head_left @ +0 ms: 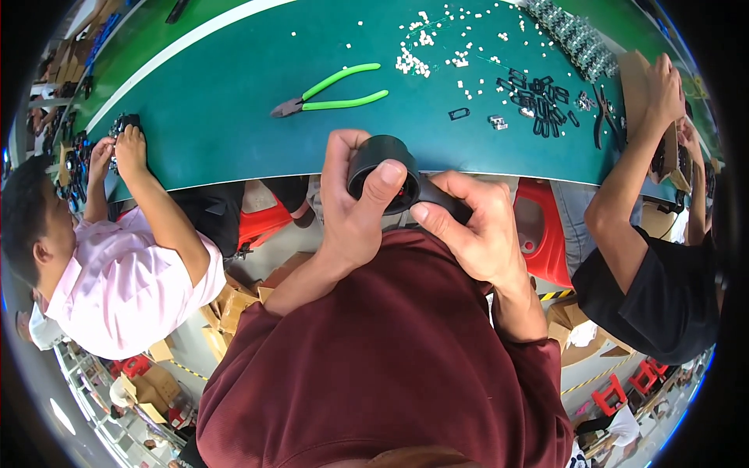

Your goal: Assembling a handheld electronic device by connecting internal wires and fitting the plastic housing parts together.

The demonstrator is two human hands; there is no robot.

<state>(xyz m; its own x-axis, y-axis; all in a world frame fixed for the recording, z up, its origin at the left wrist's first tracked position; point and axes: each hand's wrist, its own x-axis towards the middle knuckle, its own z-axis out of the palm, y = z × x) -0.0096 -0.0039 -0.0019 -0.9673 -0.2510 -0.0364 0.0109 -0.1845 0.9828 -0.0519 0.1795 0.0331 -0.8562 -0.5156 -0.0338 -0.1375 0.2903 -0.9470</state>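
Note:
Close in front of my maroon shirt I hold a black plastic housing [381,150], a short hollow cylinder with a handle at its side. My left hand [351,214] wraps round the cylinder, its thumb laid over the open end. Something small and red shows inside; the rest of the inside is dark. My right hand [485,234] grips the handle [451,204], thumb along its near side. Both hands are just off the table's near edge. Beyond them, green-handled cutting pliers [347,102] lie on the green table [234,93], jaws pointing left.
Small white blocks [412,64] are scattered at the far middle. To the right lie black oval frames [546,101], a heap of shiny parts [573,39] and dark pliers [602,117]. Co-workers sit on both sides: a pink sleeve [195,257] left, a black sleeve [663,288] right.

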